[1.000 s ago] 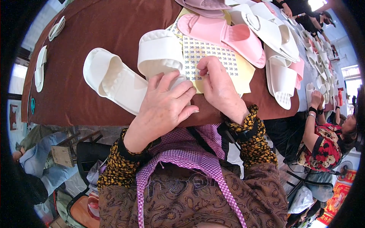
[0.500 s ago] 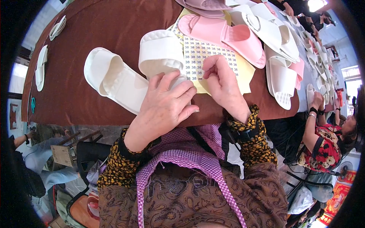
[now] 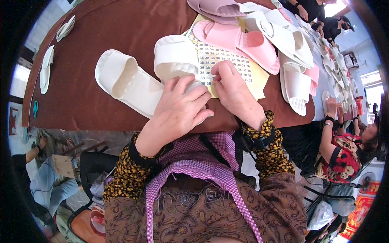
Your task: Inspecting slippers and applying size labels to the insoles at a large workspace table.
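Two white slippers lie side by side in front of me, the left one (image 3: pixel 148 92) slanting toward me and the other (image 3: pixel 175 50) with its strap facing up. My left hand (image 3: pixel 178 103) rests over their near ends, fingers spread and fingertips touching the right slipper. A yellow-backed sheet of small white printed labels (image 3: pixel 206 60) lies just right of them. Over the sheet's lower part, my right hand (image 3: pixel 237 91) is closed with thumb and fingertips together. Whatever sits between those fingertips is too small or hidden to make out.
Pink slippers (image 3: pixel 257 48) overlap the label sheet's far edge, with mauve slippers (image 3: pixel 219 9) beyond. White slippers (image 3: pixel 293 83) pile up at the right. More white slippers (image 3: pixel 47 73) stand along the brown cloth's (image 3: pixel 77 89) left edge. A co-worker (image 3: pixel 338 154) sits at the right.
My right hand has shifted slightly left, its fingers still closed above the labels. The left hand stays on the slippers. The whole view has turned a little.
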`<state>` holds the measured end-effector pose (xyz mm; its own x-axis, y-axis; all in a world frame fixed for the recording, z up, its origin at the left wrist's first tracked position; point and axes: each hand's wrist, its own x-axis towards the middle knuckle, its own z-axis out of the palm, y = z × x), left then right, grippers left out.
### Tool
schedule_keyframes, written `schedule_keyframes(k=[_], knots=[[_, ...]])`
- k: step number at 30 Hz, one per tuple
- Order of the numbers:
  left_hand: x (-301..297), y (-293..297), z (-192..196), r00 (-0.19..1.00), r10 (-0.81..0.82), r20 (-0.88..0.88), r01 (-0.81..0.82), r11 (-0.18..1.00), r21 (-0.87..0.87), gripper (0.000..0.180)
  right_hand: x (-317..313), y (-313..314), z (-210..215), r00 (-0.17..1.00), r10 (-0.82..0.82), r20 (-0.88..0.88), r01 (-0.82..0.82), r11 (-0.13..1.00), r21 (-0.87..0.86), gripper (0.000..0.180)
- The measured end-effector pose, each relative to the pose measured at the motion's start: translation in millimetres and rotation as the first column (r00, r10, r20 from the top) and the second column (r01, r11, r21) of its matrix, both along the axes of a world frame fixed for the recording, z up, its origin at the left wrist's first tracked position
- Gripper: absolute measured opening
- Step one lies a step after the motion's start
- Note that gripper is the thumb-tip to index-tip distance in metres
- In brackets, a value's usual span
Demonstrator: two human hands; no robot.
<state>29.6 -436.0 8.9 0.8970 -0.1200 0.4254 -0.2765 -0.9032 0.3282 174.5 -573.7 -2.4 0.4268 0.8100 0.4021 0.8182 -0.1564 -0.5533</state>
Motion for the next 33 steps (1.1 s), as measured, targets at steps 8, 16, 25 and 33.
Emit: schedule_keyframes(k=[8,16,25,33], knots=[[0,-1,-1,1.0,0.009,0.012,-0.009,1.0,0.003,0.033,-2,-2,6,0.997,0.032,0.068,-0.029,0.999,-0.042,0.025],[1,-2,-1,1.0,0.003,-0.006,-0.003,1.0,0.007,0.033,0,-3,0,1.0,0.017,-0.018,-0.015,0.997,0.077,0.025],[-15,8,-2,0.968,0.159,0.196,-0.137,0.983,-0.121,0.024,-24,0,36,0.968,0.009,-0.25,0.011,0.997,0.076,0.018],[-26,10,-10,0.921,0.337,0.195,-0.315,0.939,-0.135,0.02,-35,24,15,0.985,0.045,-0.167,-0.034,0.997,0.065,0.016]])
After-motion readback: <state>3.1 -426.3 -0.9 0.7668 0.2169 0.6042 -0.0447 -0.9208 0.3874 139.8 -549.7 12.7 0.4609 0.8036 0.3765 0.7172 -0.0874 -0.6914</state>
